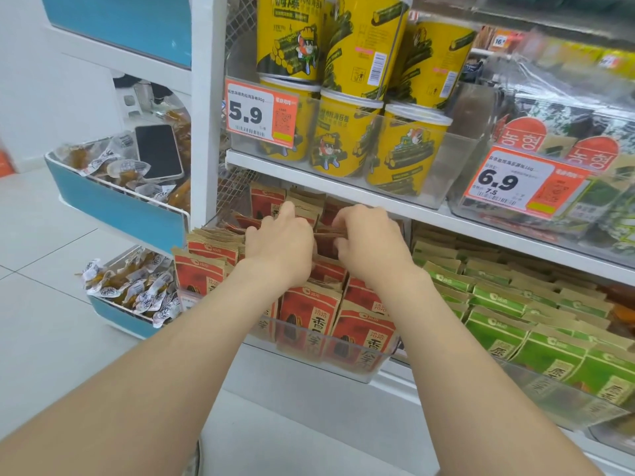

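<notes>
1. Left of the clear tray [374, 371] and lower, a blue bin [117, 316] sits near the floor, filled with small wrapped snacks [137, 290].
2. Further up and left of the tray, a second blue bin [113, 202] holds more of the same snacks. A dark phone [158, 152] lies face up on top of them.
3. The left hand [280, 242] reaches into the back half of the tray. Its fingers [252, 232] are curled down over the tops of the red packets [309, 307], grasping them, with the index finger raised.
4. The red packets stand upright in rows inside the tray, filling it from front wall to back. More of them are stacked just outside its left wall.
5. The right hand [372, 243] is over the tray's back right part, just beside the left hand. Its fingers [341, 223] pinch the top edge of one red packet between the two hands.
6. Directly above the tray, on the next shelf, stand yellow tubs [343, 142] in two layers, with a 5.9 price tag [259, 113] at their left.
7. Right of the tray, on the same shelf level, lie rows of green packets [515, 324].
8. Above and right of the tray hangs a 6.9 price tag [515, 182].
</notes>
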The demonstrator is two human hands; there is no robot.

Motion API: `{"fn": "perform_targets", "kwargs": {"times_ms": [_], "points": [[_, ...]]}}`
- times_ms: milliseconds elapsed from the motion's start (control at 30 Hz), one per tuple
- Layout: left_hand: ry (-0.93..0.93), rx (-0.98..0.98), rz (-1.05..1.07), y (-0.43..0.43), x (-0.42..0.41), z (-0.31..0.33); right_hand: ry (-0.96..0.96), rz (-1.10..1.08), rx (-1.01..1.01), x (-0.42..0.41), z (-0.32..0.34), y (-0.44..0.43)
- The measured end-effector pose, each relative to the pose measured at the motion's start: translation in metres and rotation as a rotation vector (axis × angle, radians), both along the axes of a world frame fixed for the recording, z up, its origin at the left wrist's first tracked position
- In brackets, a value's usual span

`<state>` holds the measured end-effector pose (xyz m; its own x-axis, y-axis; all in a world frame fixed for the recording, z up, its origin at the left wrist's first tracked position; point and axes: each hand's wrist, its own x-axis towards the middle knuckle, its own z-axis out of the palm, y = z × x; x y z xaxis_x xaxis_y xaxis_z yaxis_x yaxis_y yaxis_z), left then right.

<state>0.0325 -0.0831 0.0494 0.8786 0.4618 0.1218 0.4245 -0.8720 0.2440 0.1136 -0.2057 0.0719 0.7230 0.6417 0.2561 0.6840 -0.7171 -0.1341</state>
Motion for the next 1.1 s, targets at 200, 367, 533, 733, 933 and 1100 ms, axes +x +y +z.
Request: {"fn": "perform_targets", "kwargs": {"times_ms": [200, 367, 533, 733, 933, 1100], "points": [[-0.04, -0.087, -0.034, 0.0, -0.01, 0.002, 0.157, -0.031, -0.097, 0.006, -0.012, 0.001], [-0.121, -0.139, -0.089, 0.006, -0.019, 0.001, 0.246, -0.066, -0.095, 0.007, -0.008, 0.003], [-0.037, -0.037, -0.193, 0.009, -0.022, -0.002, 0.14, -0.076, 0.108, 0.004, -0.012, 0.013], [0.036, -0.049, -0.225, 0.013, -0.024, -0.007, 0.168, -0.065, -0.21, 0.003, -0.007, 0.017], [0.003, -0.04, -0.222, 0.013, -0.029, -0.006, -0.103, 0.077, -0.294, -0.009, -0.001, 0.015], [-0.149, -0.138, -0.21, 0.015, -0.036, -0.001, -0.339, 0.205, -0.143, -0.014, 0.005, -0.002]]}}
